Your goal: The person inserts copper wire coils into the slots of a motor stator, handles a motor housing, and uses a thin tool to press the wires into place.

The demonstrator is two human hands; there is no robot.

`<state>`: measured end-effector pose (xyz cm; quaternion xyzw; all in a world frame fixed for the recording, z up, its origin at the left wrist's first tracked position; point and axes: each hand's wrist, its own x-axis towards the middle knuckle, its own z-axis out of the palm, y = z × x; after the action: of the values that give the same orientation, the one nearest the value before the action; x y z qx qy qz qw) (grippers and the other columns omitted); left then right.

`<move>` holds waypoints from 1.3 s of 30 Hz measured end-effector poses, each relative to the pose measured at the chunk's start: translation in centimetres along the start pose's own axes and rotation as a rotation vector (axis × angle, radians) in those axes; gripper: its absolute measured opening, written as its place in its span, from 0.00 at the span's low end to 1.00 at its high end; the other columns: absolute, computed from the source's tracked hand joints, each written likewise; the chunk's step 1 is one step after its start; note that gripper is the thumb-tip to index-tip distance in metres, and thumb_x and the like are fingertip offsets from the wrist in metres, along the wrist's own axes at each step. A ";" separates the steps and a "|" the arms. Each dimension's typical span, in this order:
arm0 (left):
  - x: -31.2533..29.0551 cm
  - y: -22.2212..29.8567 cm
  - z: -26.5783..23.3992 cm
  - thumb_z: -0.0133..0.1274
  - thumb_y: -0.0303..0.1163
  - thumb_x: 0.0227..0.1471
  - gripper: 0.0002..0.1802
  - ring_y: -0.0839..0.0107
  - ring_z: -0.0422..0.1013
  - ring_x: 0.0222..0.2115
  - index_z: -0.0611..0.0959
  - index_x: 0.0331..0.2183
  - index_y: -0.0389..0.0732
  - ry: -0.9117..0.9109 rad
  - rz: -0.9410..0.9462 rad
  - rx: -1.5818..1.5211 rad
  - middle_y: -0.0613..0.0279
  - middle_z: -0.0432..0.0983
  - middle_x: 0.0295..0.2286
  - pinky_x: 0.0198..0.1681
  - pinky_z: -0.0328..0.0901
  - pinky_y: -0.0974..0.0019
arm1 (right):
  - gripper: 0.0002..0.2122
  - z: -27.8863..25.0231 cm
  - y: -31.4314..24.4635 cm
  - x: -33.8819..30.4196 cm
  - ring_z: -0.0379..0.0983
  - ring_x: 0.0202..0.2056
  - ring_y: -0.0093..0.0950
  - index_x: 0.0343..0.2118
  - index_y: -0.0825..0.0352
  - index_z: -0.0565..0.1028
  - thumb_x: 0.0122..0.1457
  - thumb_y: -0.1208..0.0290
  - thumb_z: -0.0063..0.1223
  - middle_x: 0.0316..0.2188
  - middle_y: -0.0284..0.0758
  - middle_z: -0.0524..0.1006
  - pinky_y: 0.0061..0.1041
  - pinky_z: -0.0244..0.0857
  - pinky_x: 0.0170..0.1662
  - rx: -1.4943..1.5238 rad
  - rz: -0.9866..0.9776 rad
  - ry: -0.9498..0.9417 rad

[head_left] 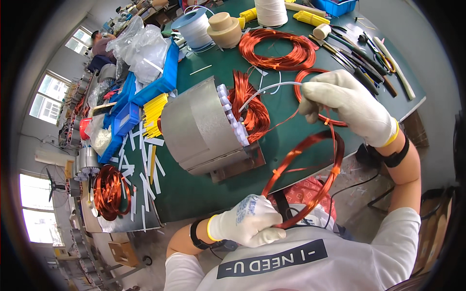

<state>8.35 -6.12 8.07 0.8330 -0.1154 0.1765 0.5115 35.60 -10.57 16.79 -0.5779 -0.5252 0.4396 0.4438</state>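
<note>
My left hand (250,220), in a white glove, is closed around a loop of orange-red copper wire (318,196), tied at several spots. The loop hangs at the table's near edge. My right hand (342,99), also gloved, pinches the end of a thin white sleeve tube (272,86); a strand of the loop runs up to these fingers. The tube curves left to a grey metal stator core (189,131) lying on its side. White slot liners (233,116) ring the core's right end, and a bundle of copper windings (247,104) comes out there.
Behind lie a large copper coil (276,51), white spools (191,29) and tools (361,63). Leftward are blue bins (162,72), yellow strips (154,114), white paper strips (145,179) and another copper coil (111,194). A person (102,46) is far left.
</note>
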 end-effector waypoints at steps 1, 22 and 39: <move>0.0 0.1 0.0 0.56 0.38 0.51 0.18 0.55 0.60 0.13 0.73 0.17 0.39 -0.035 -0.007 -0.024 0.56 0.59 0.11 0.18 0.53 0.57 | 0.18 0.4 -0.4 0.3 0.73 0.25 0.21 0.28 0.72 0.78 0.62 0.60 0.45 0.24 0.34 0.77 0.21 0.66 0.34 0.001 -0.002 0.001; -3.3 -3.2 0.7 0.37 0.51 0.63 0.30 0.73 0.53 0.13 0.65 0.16 0.42 0.503 -0.296 -0.963 0.68 0.54 0.10 0.20 0.57 0.64 | 0.16 -0.8 2.3 5.0 0.42 0.12 0.12 0.34 0.74 0.72 0.64 0.60 0.47 0.11 0.18 0.50 0.17 0.45 0.18 0.584 0.040 -0.093; -1.5 -4.3 0.7 0.32 0.58 0.61 0.37 0.65 0.66 0.22 0.78 0.26 0.33 0.371 -0.283 -1.007 0.56 0.70 0.18 0.42 0.65 0.51 | 0.15 -1.2 8.0 2.3 0.74 0.23 0.23 0.31 0.69 0.73 0.59 0.58 0.54 0.31 0.38 0.78 0.20 0.69 0.27 0.387 0.016 -0.214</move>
<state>8.71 -4.78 3.73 0.4479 0.0193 0.1728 0.8770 38.66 -8.79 9.17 -0.4361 -0.4706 0.5944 0.4848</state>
